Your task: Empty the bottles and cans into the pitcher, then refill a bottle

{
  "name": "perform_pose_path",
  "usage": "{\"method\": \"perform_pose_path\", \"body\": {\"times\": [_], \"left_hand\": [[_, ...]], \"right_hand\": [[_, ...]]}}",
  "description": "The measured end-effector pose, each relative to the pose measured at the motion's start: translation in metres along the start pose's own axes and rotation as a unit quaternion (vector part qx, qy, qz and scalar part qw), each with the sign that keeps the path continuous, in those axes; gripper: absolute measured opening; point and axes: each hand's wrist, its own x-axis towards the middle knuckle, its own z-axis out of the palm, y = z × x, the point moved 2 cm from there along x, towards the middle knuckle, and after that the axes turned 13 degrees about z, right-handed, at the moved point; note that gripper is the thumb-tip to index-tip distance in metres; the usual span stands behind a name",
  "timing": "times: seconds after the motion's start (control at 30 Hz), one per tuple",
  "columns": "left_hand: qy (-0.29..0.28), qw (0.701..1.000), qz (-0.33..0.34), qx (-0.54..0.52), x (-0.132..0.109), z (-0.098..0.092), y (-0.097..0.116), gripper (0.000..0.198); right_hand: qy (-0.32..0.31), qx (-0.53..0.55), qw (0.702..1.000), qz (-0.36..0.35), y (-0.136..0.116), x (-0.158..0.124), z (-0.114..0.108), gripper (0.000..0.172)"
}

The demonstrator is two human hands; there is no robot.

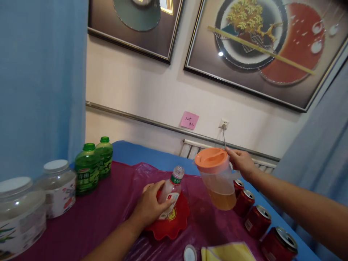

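Observation:
My left hand [152, 203] is wrapped round a clear plastic bottle [174, 192] with a green neck band and a white label. The bottle has no cap on and leans a little to the right over a red scalloped plate [182, 221]. In my right hand [241, 163] is the handle of a translucent pitcher [219, 186] with an orange lid. Amber liquid fills its lower part, and it tilts slightly beside the bottle, apart from it. A white cap [190, 252] lies near the front edge of the view.
Several red cans [258, 219] line the right side. A folded yellow cloth [228, 252] lies in front. Two green bottles [87, 170] and two lidded clear jars [58, 188] stand at left on the purple sheet [119, 203]. Behind is a wall with a pipe [136, 117].

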Motion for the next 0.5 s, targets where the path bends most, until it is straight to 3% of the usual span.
{"method": "perform_pose_path", "body": {"times": [0.13,0.5], "left_hand": [[0.003,1.000,0.003,-0.003,-0.001,0.000,0.000,0.054],[-0.005,0.999,-0.009,-0.032,-0.004,-0.002,0.005,0.058]], "right_hand": [[-0.017,-0.001,1.000,0.022,-0.015,0.004,0.008,0.062],[-0.025,-0.104,0.993,-0.049,-0.041,0.012,0.021,0.061]]}}
